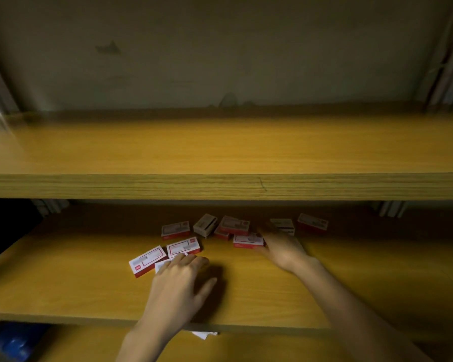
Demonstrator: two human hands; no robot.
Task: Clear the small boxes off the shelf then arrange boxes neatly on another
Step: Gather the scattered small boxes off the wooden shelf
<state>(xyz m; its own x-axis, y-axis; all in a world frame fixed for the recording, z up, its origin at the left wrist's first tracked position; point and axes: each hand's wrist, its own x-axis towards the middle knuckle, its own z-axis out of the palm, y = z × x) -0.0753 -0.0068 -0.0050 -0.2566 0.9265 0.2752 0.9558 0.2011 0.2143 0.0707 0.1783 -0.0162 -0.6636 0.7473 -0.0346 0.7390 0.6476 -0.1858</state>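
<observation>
Left hand [183, 280] spread on boxes [184, 246]; right hand [280, 248] blurred, grip unclear; upper shelf [220, 186] overhangs.

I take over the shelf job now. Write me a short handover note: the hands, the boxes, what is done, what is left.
Hands: left hand open, fingers resting on a half-covered box. The right hand is blurred, at a second box; grip unclear.
Things: about ten boxes lie scattered on the lower shelf, some overlapping.
Done: no box seen off this shelf yet.
Left: clear all of them, then arrange them neatly on another shelf, perhaps the upper shelf.
</observation>
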